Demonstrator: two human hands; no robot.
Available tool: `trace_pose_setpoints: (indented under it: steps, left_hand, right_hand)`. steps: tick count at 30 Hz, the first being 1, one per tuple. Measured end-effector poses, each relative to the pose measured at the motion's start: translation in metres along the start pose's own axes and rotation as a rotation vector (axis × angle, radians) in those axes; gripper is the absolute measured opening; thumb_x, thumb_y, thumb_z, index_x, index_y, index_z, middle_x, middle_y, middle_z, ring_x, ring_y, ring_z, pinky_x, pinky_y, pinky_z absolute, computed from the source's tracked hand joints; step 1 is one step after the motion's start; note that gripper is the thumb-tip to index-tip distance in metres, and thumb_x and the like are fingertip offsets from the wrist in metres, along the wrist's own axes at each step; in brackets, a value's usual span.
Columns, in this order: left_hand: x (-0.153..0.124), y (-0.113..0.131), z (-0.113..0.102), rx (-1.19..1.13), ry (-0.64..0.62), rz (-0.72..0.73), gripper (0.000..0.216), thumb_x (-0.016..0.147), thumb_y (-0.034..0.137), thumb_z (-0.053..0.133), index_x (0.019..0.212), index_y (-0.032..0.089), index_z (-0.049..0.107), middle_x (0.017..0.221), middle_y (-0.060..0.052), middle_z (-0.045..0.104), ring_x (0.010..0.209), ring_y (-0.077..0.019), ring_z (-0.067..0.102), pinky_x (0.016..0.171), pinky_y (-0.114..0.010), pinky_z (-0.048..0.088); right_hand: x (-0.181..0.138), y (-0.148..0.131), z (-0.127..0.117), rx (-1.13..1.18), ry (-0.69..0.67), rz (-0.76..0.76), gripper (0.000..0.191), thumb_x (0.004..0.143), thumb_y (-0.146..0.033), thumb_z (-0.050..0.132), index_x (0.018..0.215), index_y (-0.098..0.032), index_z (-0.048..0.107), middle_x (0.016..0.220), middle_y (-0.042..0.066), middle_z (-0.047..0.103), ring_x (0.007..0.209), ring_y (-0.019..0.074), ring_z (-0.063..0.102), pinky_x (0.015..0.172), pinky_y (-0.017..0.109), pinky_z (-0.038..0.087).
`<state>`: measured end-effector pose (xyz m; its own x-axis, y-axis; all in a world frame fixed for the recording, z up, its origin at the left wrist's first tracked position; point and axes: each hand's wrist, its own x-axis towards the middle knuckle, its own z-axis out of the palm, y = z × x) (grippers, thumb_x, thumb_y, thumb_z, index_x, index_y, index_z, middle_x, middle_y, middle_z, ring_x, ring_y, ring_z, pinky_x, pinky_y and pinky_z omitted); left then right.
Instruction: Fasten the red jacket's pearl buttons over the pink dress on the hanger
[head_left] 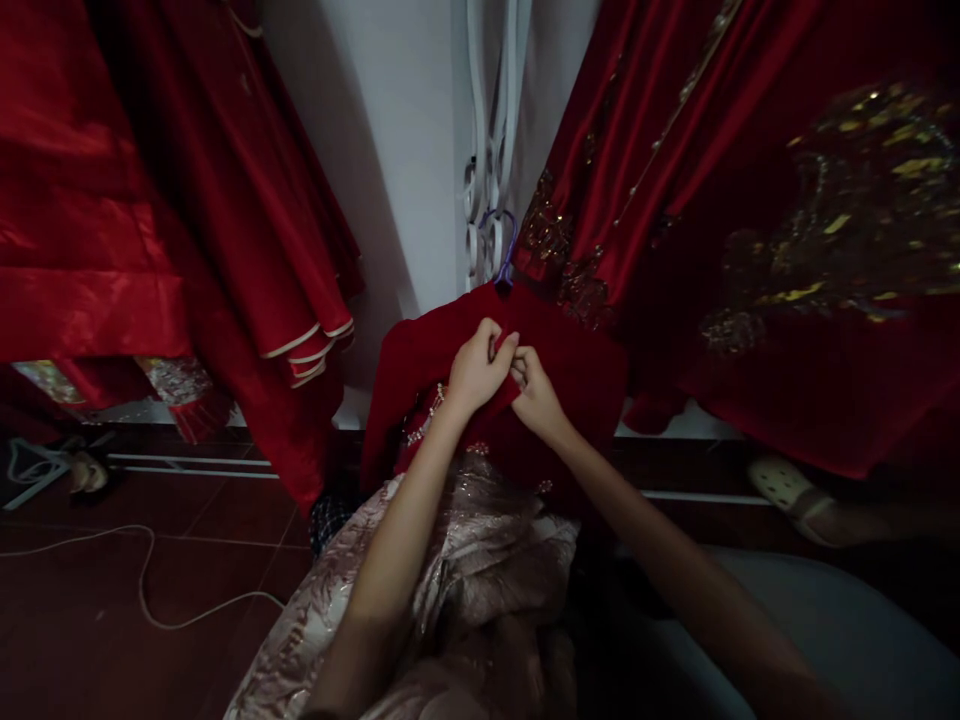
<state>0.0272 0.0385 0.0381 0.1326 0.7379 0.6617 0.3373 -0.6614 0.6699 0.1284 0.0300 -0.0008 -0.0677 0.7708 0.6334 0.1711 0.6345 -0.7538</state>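
Note:
A dark red jacket [577, 350] hangs in front of me on a purple hanger [506, 248]. My left hand [480, 372] pinches the cloth at the jacket's upper front, thumb against the fingers. Close beside it, my right hand [534, 388] is closed on the same front edge with its fingers curled. Whatever small fastening may lie between the fingertips is hidden. Beaded trim [427, 415] shows on the left of the jacket. Below the hands spreads a shiny pinkish skirt [480, 540] with folds and beads.
Red garments [300, 250] hang at the left, and a red gown with gold sequins [862, 200] at the right. White scrolled metalwork [484, 150] stands behind the hanger. A pale cable [150, 580] crosses the tiled floor. A person's foot in a clog [791, 490] is at the right.

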Motion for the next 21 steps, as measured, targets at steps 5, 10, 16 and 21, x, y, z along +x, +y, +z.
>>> trace_pose_setpoints:
  steps: [5, 10, 16, 21]
  left_hand:
    - [-0.04, -0.022, 0.018, -0.29, 0.329, -0.223, 0.019, 0.08, 0.022, 0.052, 0.092, 0.02, 0.038, 0.083, 0.001, 0.046, 0.071, -0.0071, 0.048, 0.067, -0.018, 0.041]
    - [-0.054, -0.027, 0.016, -0.387, 0.37, -0.213, 0.024, 0.077, 0.015, 0.053, 0.1, 0.018, 0.047, 0.093, -0.004, 0.054, 0.084, -0.0094, 0.054, 0.076, -0.022, 0.045]
    - [-0.057, -0.036, 0.005, -0.419, 0.293, -0.218, 0.034, 0.074, 0.019, 0.059, 0.108, 0.019, 0.056, 0.101, -0.007, 0.061, 0.091, -0.0129, 0.059, 0.08, -0.026, 0.049]
    - [-0.062, -0.034, 0.001, -0.41, 0.234, -0.204, 0.034, 0.075, 0.02, 0.059, 0.108, 0.021, 0.062, 0.1, -0.006, 0.061, 0.086, -0.0116, 0.06, 0.077, -0.024, 0.051]
  right_hand:
    - [-0.012, 0.001, 0.0, 0.106, 0.071, 0.103, 0.018, 0.074, -0.028, 0.055, 0.089, -0.022, 0.046, 0.09, 0.002, 0.056, 0.088, 0.0131, 0.056, 0.084, 0.028, 0.046]
    - [-0.019, -0.003, -0.011, 0.145, 0.039, 0.221, 0.024, 0.076, -0.03, 0.056, 0.098, -0.021, 0.055, 0.095, 0.004, 0.059, 0.088, 0.0129, 0.057, 0.08, 0.027, 0.047]
    - [-0.019, 0.0, -0.014, 0.104, -0.054, 0.181, 0.035, 0.074, -0.033, 0.062, 0.106, -0.021, 0.056, 0.097, 0.005, 0.06, 0.082, 0.0126, 0.057, 0.074, 0.026, 0.05]
    - [-0.018, 0.002, -0.013, 0.094, -0.075, 0.162, 0.033, 0.071, -0.037, 0.066, 0.099, -0.02, 0.057, 0.094, 0.005, 0.062, 0.081, 0.0135, 0.058, 0.069, 0.026, 0.052]
